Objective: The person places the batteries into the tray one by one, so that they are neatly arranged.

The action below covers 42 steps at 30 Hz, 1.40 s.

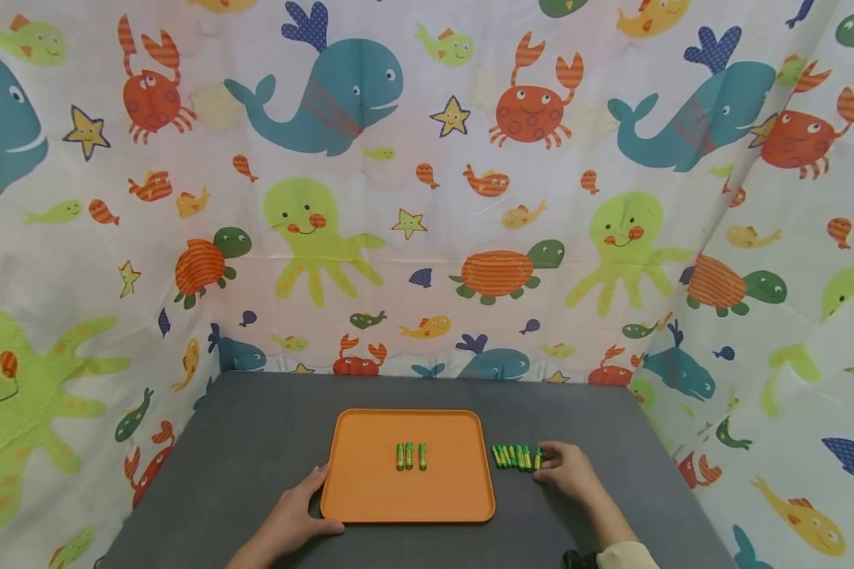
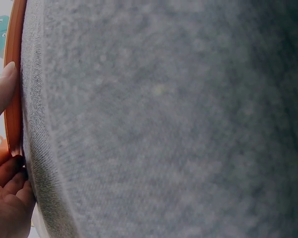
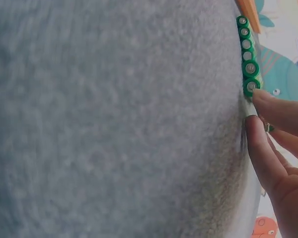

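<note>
Three green-and-yellow batteries (image 1: 409, 456) lie side by side on the orange tray (image 1: 370, 494). My left hand (image 1: 295, 510) holds the tray's near left corner, thumb along the front edge and fingers at the left side. The left wrist view shows the thumb and fingers at the tray's rim (image 2: 12, 114). Right of the tray, several more batteries (image 1: 512, 456) lie in a row on the table. At the row's right end, my right hand (image 1: 569, 470) pinches one battery (image 1: 538, 459) between thumb and fingers. The right wrist view shows the row's battery ends (image 3: 250, 68) beside the fingertips.
The dark grey table (image 1: 256, 435) extends around the tray. A white curtain (image 1: 413, 261) with printed sea animals hangs behind it and along both sides. Grey fabric (image 3: 119, 119) fills most of both wrist views.
</note>
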### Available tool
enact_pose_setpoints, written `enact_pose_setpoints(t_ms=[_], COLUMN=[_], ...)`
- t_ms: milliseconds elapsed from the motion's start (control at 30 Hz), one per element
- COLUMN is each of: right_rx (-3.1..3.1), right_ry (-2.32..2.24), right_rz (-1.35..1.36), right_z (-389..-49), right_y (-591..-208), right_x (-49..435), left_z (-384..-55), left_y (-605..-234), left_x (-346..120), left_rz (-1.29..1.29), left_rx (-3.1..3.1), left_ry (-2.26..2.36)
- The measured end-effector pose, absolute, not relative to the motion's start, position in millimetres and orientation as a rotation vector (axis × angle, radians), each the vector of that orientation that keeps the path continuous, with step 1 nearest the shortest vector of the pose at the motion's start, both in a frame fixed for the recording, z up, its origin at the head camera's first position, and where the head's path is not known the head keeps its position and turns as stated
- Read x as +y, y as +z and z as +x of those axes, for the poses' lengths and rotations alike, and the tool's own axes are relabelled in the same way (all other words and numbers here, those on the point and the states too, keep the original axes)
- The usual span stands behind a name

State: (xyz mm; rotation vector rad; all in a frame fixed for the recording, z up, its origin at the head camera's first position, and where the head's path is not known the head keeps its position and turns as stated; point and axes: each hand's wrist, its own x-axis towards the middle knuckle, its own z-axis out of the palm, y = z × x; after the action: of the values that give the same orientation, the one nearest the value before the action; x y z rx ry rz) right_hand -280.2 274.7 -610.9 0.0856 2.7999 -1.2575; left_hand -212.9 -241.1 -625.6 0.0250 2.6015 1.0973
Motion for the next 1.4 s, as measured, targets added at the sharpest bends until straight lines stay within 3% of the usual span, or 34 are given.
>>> enact_pose_setpoints(t_ms=[800, 1400], right_rx=[2.784, 2.691], right_ry=[-1.344, -1.342], right_rz=[-0.044, -0.311], right_z=[-272, -276], right_y=[-558, -563], right_x=[227, 176], left_z=[-215, -217], left_y=[-625, -626], left_x=[-240, -238], left_rz=[0.017, -0.019], left_rx=[2.609, 2.593], left_ry=[1.063, 1.054])
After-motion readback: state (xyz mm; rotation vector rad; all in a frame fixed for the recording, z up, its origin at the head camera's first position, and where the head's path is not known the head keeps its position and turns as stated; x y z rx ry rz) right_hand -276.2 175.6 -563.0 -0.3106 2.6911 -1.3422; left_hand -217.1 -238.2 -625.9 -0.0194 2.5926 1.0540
